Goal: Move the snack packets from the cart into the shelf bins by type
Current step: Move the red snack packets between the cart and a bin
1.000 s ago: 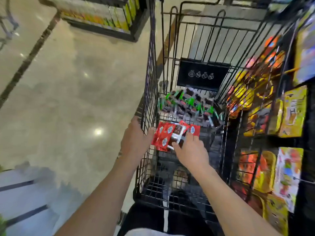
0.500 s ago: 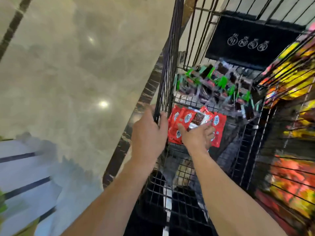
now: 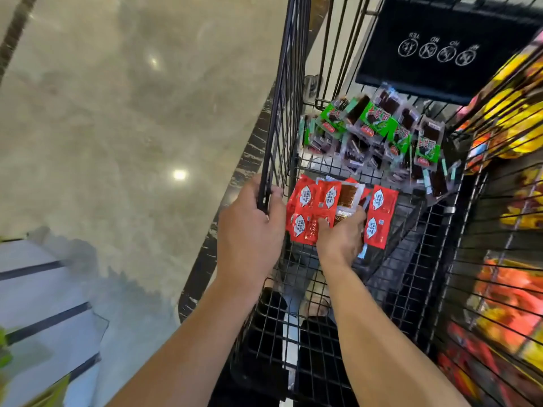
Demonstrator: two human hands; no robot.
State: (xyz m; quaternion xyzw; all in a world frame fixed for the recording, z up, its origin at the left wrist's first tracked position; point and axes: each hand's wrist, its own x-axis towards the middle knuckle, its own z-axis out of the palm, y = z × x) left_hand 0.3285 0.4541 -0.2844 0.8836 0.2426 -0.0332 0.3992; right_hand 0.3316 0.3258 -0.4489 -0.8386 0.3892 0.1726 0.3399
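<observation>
Since 1 second ago the left hand (image 3: 249, 230) has climbed the wire side of the cart (image 3: 282, 113) and now wraps its top edge. The right hand (image 3: 340, 236) has slid further over the red snack packets (image 3: 305, 207), thumb pressed on them and fingers curled beneath. The grip looks gathered, so lifting probably comes next. The red packets sit inside the cart, low against its left wall and none is out yet. They are fanned label side up, long axes running away from the person toward the pile of green packets (image 3: 379, 121). The shelf bins (image 3: 499, 259) stand just beside the cart on the right.
</observation>
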